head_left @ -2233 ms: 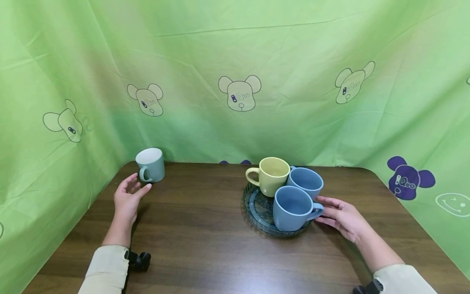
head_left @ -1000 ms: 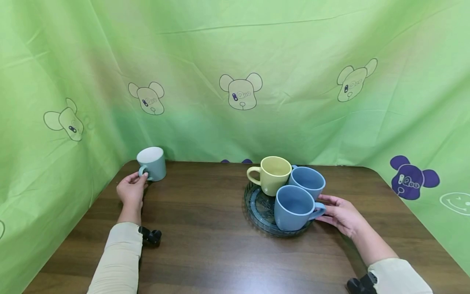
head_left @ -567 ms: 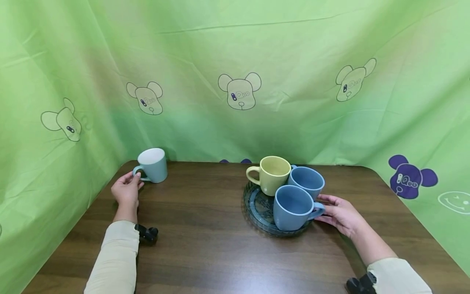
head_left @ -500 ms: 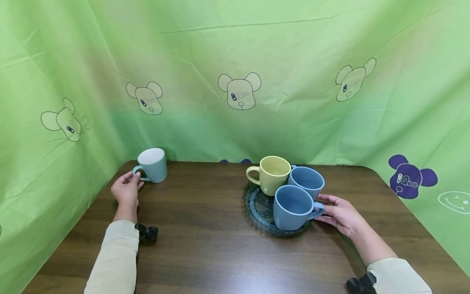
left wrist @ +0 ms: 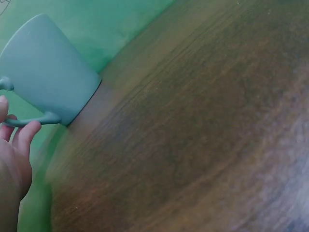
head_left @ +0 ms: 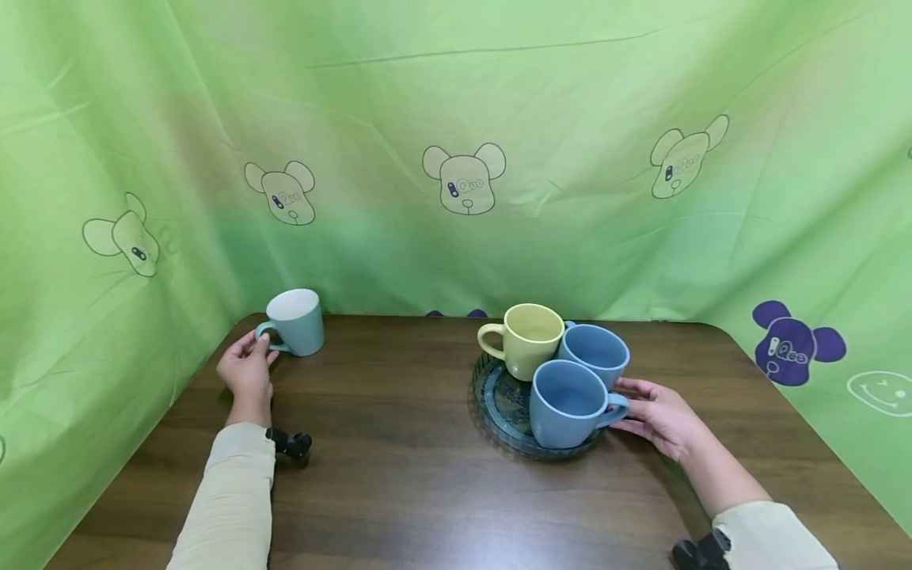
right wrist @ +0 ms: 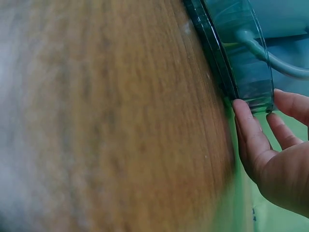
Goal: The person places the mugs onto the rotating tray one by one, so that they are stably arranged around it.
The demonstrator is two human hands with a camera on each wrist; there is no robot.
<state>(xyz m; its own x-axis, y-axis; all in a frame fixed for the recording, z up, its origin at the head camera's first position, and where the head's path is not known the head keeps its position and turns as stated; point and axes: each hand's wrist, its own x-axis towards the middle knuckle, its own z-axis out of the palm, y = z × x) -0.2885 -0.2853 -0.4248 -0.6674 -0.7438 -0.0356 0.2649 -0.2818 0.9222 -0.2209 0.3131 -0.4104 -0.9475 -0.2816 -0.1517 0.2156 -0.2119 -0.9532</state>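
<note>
At the table's far left stands a light teal mug (head_left: 302, 326) with a white inside. My left hand (head_left: 245, 368) pinches its handle (left wrist: 35, 121) between thumb and fingers; in the left wrist view the mug's base rests on the table. A round, dark, clear glass tray (head_left: 502, 427) on the right bears three mugs: a yellow mug (head_left: 527, 348), a blue mug (head_left: 600, 348) behind and another blue mug (head_left: 566, 412) in front. My right hand (head_left: 663, 419) reaches the tray's right side. In the right wrist view its extended fingertips touch the glass wall (right wrist: 258, 92).
A brown wood-grain table (head_left: 399, 475) with rounded far corners lies under everything. Green cloth (head_left: 370, 158) printed with bear heads hangs right behind its far edge and along both sides. Black cameras sit at both wrists.
My left hand has moved forward from beside the teal mug and taken its handle. The mug has turned so its handle points further left. My right hand and the tray have hardly moved.
</note>
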